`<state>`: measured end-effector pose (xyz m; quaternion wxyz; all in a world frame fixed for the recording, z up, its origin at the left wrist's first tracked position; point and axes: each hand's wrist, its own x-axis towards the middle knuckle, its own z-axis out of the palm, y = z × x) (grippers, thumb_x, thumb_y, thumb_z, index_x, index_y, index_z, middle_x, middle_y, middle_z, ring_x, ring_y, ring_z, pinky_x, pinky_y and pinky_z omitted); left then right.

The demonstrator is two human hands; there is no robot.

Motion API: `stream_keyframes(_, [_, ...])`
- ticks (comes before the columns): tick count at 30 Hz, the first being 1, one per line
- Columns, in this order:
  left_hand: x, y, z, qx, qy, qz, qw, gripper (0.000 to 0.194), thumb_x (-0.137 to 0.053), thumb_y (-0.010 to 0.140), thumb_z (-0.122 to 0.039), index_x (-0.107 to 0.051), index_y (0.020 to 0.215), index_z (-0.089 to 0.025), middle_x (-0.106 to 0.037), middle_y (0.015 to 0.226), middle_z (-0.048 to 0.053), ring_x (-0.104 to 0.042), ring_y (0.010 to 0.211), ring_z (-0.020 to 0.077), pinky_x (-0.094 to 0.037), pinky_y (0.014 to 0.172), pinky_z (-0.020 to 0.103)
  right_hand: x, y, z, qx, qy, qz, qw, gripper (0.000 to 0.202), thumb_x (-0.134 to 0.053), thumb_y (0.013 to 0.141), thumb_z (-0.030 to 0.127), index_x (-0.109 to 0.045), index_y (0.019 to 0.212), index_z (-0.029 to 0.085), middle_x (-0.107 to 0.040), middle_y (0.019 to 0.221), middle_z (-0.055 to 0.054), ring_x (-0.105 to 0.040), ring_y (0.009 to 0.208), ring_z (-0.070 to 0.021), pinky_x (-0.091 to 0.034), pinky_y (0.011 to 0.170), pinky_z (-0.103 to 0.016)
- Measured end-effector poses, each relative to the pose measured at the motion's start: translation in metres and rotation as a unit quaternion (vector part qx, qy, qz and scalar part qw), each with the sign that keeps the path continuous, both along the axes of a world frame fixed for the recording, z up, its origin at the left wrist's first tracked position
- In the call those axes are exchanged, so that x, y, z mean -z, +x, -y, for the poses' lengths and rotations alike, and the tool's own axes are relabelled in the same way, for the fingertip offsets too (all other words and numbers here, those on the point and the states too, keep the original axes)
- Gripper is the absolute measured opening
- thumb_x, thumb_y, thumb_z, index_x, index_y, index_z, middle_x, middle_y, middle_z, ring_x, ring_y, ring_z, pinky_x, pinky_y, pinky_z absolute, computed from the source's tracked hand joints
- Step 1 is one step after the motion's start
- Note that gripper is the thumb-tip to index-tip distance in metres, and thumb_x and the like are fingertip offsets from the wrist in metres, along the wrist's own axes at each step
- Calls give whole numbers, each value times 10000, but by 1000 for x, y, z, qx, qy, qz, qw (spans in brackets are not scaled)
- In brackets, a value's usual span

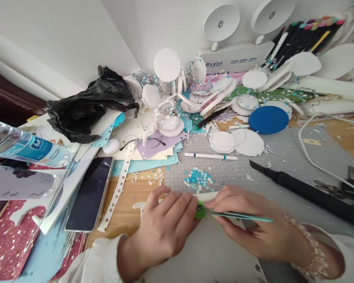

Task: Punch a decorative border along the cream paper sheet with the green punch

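Note:
My left hand [172, 220] is closed around a small green craft punch [200, 210], and most of the punch is hidden under its fingers. My right hand [247, 224] pinches thin light-blue paper strips [242, 215], seen nearly edge-on, whose left end meets the punch. Beneath both hands lies a white sheet [206, 255] with punched shapes along its edge. Just beyond the hands, a small heap of blue and white star-like confetti [199, 178] rests on the grey cutting mat [177, 173].
On the left are a phone [90, 194], a water bottle [29, 145], a punched white strip [118, 188] and a black plastic bag [91, 102]. White paper discs [167, 65] crowd the back. A blue disc [268, 120] and black knife-like tool [297, 186] lie right.

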<state>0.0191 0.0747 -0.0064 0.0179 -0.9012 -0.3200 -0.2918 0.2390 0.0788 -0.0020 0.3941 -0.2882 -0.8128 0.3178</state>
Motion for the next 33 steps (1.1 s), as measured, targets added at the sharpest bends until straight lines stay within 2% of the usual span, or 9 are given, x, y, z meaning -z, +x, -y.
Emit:
stream_keyframes(5, [0, 0, 0, 3, -4, 3, 1000, 196, -673, 859, -170, -653, 1032, -79, -745, 965, 63, -650, 804, 176, -365, 833, 378, 4, -2, 2, 32, -25, -25, 999, 285, -566, 841, 13, -576, 1055, 201, -704, 870, -38, -665, 802, -160, -555, 742, -296])
stream_keyframes(10, [0, 0, -1, -6, -2, -9, 1000, 158, -638, 881, -175, -651, 1019, -99, -747, 938, 51, -638, 776, 171, -370, 835, 379, -1, -4, 3, 83, -81, -72, 991, 265, -574, 840, 33, -585, 1000, 244, -680, 842, -9, -665, 801, -157, -563, 741, -278])
stream_keyframes(14, [-1, 0, -2, -7, -5, -10, 1000, 166, -638, 879, -185, -646, 1026, -107, -746, 938, 47, -642, 776, 172, -371, 839, 380, -5, -3, -1, 169, -91, -108, 975, 227, -591, 841, 57, -605, 959, 251, -661, 857, -13, -669, 807, -145, -576, 717, -224])
stream_keyframes(17, [-1, 0, -1, -9, -5, -10, 1000, 163, -638, 882, -193, -644, 1026, -117, -749, 940, 46, -646, 779, 171, -373, 842, 378, -2, 0, -8, 234, -119, -138, 955, 175, -613, 859, 113, -597, 962, 253, -658, 901, -23, -679, 787, -142, -586, 683, -212])
stream_keyframes(19, [-2, 1, -1, -12, -4, -7, 1000, 155, -628, 890, -199, -642, 1027, -128, -751, 936, 45, -651, 780, 167, -376, 843, 373, 2, 1, -13, 253, -136, -140, 947, 132, -621, 872, 156, -598, 959, 253, -666, 923, -29, -688, 790, -148, -593, 690, -226])
stream_keyframes(26, [-5, 3, -2, -15, 0, 14, 1000, 173, -661, 872, -221, -641, 1001, -109, -755, 935, 46, -679, 777, 172, -383, 841, 367, 13, 1, -21, 203, -184, -120, 954, 91, -542, 946, 243, -568, 1030, 265, -636, 1038, -54, -695, 912, -202, -607, 812, -353])
stream_keyframes(33, [-6, 4, -1, -25, -4, 18, 1000, 183, -651, 872, -255, -637, 1016, -143, -758, 945, 40, -674, 788, 172, -397, 845, 363, 19, 4, -17, 169, -185, -95, 963, 127, -499, 968, 240, -511, 1085, 286, -582, 1109, -64, -657, 998, -222, -600, 825, -387])
